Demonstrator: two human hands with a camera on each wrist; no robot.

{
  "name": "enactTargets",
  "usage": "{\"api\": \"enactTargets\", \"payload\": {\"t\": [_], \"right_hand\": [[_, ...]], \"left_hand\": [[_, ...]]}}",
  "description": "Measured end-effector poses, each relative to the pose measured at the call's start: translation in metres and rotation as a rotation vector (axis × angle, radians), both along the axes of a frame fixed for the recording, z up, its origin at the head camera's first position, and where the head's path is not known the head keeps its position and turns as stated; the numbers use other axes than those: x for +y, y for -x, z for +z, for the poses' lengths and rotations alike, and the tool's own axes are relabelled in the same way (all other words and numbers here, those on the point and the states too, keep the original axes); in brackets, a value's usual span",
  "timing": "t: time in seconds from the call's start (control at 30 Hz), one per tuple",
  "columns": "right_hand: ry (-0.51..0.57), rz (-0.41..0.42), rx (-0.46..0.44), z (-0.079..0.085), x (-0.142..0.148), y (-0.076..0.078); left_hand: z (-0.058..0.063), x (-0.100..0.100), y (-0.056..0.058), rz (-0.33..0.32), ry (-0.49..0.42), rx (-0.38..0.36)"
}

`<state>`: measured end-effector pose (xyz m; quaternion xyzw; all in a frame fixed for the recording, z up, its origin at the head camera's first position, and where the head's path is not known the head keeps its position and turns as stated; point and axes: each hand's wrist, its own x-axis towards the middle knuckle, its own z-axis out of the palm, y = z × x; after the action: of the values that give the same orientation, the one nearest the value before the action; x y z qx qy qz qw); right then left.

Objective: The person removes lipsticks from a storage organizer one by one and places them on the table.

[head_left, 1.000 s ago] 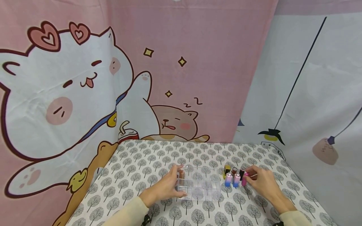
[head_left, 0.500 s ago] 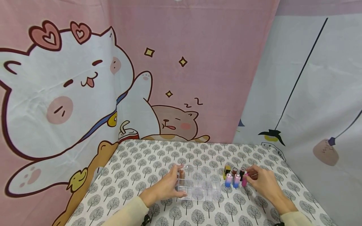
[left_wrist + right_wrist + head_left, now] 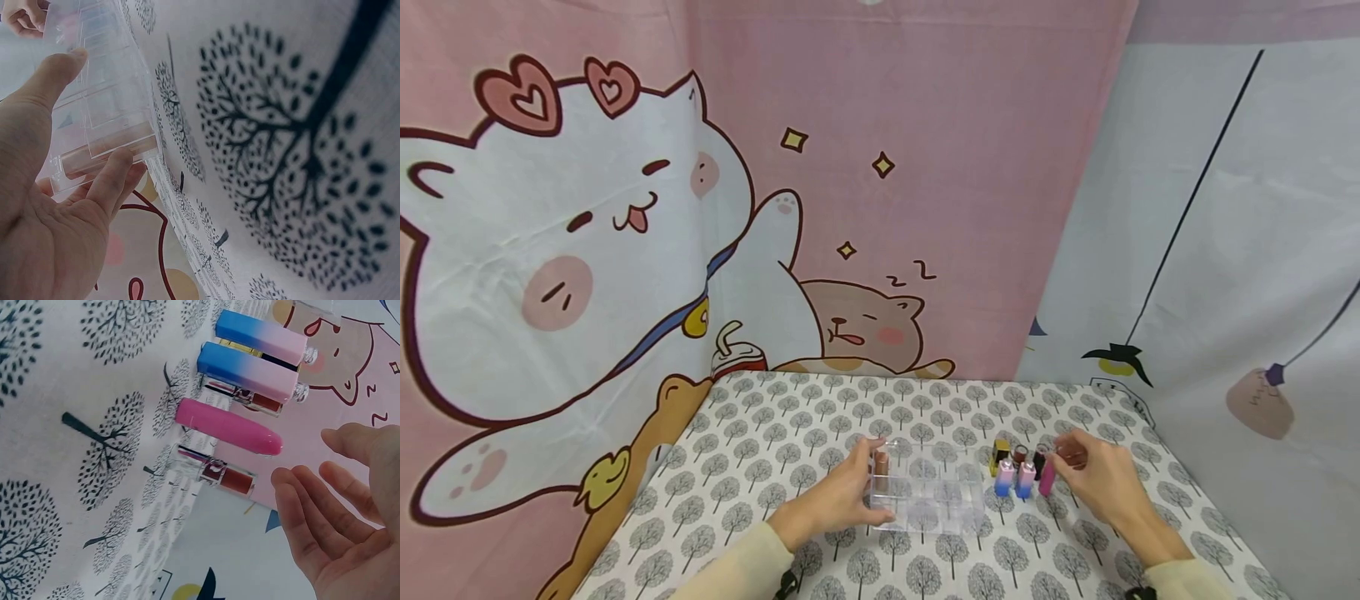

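Note:
My left hand (image 3: 842, 493) grips the left side of a clear compartment organizer (image 3: 936, 481), thumb on the near edge and fingers round the far corner. A brown lipstick tube (image 3: 882, 472) lies in its far-left compartment; the left wrist view shows the fingertips over this tube (image 3: 103, 153) through the plastic wall. My right hand (image 3: 1099, 475) hovers beside a bright pink lipstick tube (image 3: 1047, 478). In the right wrist view its loosely bent fingers (image 3: 290, 500) are apart from the upright pink tube (image 3: 228, 427) and hold nothing.
Left of the pink tube stand two blue-to-pink tubes (image 3: 250, 372). Clear lip gloss tubes with dark red contents (image 3: 215, 472) stand behind. A yellow-and-black tube (image 3: 1000, 457) is at the group's left. The cloth (image 3: 820, 400) has a tree print; printed curtains (image 3: 985, 208) hang behind.
The right fingers, earlier at the top of the pink lipstick tube, have let go and drawn slightly up and right. The tube stays standing. The left hand and organizer have not visibly moved.

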<state>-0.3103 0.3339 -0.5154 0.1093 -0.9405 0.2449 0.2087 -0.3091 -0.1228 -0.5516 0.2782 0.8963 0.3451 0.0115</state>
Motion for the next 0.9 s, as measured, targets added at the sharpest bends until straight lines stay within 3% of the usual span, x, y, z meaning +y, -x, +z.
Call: {"api": "enactTargets", "payload": {"t": [0.33, 0.73, 0.9], "right_hand": [[0.017, 0.027, 0.118, 0.01, -0.016, -0.004], [0.027, 0.038, 0.132, 0.018, -0.037, -0.006], [0.005, 0.076, 0.226, 0.019, -0.047, -0.005]], "left_hand": [[-0.001, 0.0, 0.001, -0.003, -0.008, 0.0], [-0.001, -0.001, 0.001, -0.005, -0.01, -0.003], [-0.001, -0.001, 0.001, -0.009, -0.016, -0.004]]}}
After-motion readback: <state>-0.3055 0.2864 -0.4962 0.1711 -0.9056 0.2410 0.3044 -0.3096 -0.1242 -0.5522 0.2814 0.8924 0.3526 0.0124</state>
